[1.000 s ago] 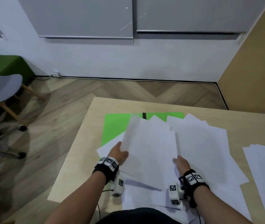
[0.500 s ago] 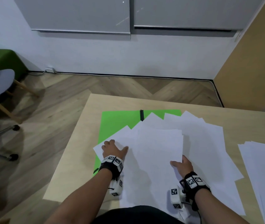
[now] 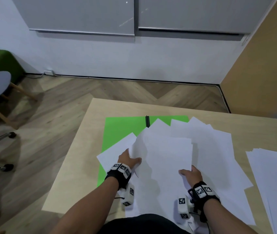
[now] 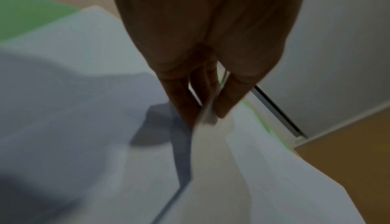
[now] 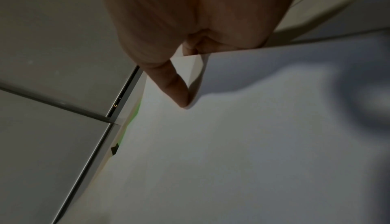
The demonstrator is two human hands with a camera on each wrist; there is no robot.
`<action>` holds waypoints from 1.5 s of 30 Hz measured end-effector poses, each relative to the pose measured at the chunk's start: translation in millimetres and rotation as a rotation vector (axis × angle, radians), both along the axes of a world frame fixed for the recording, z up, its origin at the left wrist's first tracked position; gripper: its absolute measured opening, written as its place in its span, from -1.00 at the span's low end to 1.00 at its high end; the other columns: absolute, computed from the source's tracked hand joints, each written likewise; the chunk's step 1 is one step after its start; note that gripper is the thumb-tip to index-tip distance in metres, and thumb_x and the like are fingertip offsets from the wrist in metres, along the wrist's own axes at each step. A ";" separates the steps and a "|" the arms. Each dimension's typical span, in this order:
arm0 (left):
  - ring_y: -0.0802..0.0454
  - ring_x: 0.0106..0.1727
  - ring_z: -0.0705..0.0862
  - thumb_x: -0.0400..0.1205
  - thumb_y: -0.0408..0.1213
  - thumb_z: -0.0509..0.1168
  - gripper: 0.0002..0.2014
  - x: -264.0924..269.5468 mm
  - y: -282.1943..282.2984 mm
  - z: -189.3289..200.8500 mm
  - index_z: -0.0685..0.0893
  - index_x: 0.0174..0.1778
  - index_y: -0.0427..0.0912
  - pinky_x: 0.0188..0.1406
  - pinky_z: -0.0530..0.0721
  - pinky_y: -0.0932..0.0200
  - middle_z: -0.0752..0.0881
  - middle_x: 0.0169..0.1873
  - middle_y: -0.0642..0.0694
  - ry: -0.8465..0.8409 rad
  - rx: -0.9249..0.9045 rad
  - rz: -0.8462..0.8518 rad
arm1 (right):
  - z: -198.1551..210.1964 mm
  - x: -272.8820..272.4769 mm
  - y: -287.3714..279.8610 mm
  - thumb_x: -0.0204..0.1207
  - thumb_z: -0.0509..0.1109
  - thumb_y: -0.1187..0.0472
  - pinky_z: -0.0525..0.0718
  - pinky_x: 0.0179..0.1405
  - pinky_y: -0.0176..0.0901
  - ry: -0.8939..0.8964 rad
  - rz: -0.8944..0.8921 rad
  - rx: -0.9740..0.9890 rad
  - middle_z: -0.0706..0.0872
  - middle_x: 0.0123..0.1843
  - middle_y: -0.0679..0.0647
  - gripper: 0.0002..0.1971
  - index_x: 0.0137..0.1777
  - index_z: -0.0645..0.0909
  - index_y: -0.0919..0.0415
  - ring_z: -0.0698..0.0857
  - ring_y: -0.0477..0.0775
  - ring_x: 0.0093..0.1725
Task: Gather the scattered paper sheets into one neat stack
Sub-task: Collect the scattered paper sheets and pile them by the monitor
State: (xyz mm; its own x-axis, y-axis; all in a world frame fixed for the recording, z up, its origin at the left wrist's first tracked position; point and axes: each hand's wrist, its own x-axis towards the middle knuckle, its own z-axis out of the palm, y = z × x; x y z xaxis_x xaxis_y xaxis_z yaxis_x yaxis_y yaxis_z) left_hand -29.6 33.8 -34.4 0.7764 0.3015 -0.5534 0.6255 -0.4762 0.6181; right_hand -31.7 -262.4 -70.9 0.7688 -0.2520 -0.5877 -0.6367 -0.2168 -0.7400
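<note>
Fingers (image 4: pixel 185 97) of the left hand (image 3: pixel 128 159) pinch the lifted bundle of sheets (image 3: pixel 164 154) at its left edge. Right hand (image 3: pixel 190 174) clamps its near-right corner, thumb on top, probably to square the bundle over the scattered sheets (image 3: pixel 218 149).

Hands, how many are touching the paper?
2. The left hand pinches the lifted sheets at their left edge. The right hand holds their near right corner. No other hands show.

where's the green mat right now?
Head view: the green mat lies on the table's far left part, mostly under the scattered paper sheets, just beyond the left hand.
</note>
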 end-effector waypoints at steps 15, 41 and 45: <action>-0.24 0.25 0.70 0.60 -0.24 0.41 -0.57 18.3 51.7 24.3 0.65 0.38 -0.28 0.24 0.66 -0.10 0.74 0.23 -0.29 -0.400 -0.169 0.603 | 12.9 2.3 -6.8 0.40 0.48 0.43 0.56 -0.15 -0.11 0.004 -0.037 0.009 0.72 -0.16 0.15 -0.89 -0.09 0.67 0.34 0.63 0.13 -0.16; -0.18 -0.16 0.76 0.38 -0.50 0.34 -0.61 53.0 40.6 116.2 0.67 0.16 -0.35 -0.17 0.75 0.09 0.79 -0.08 -0.27 -0.488 -0.943 0.343 | 32.7 12.0 0.6 0.41 0.10 -0.59 0.32 0.58 0.18 0.201 0.011 0.027 0.44 0.60 0.18 -0.03 0.60 0.41 0.14 0.44 0.25 0.55; -0.11 -0.22 0.56 0.14 -0.37 0.43 -0.62 39.9 12.1 74.0 0.68 -0.10 -0.20 -0.18 0.60 -0.08 0.65 -0.17 -0.30 -0.188 -0.612 0.169 | 42.0 7.4 0.9 0.08 0.03 -0.81 0.22 0.62 0.19 0.247 -0.077 0.185 0.33 0.67 0.04 0.19 0.65 0.31 -0.09 0.35 0.19 0.61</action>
